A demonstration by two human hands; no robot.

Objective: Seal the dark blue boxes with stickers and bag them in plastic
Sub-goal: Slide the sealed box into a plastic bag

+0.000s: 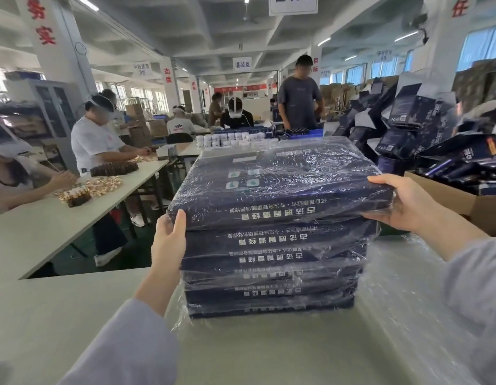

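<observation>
The left grip holds the near left corner of the top box, with the thumb laid up the front edge and the fingers wrapped round the side. The right grip holds the box's right edge, thumb on top and fingers curled underneath. This flat dark blue box is wrapped in crinkled clear plastic and lies slightly skewed on a stack of the same bagged boxes. The stack stands on the pale tabletop, straight in front of the person.

Each box front carries a line of white Chinese lettering. It is seen upside down and blurred by the film, so I cannot read it with certainty. The lid shows small pale green icons and a white label that is too faint to read.

Loose clear plastic bags lie on the tabletop just right of the stack. Beyond them is a brown cardboard carton, and a heap of open dark blue cartons rises behind it.

Past the stack stand white bottles and a blue tray. At the left table, seated workers sit by a row of amber vials.

A hanging sign reads 灌装区. Red pillar characters read 务实 and 态度.
</observation>
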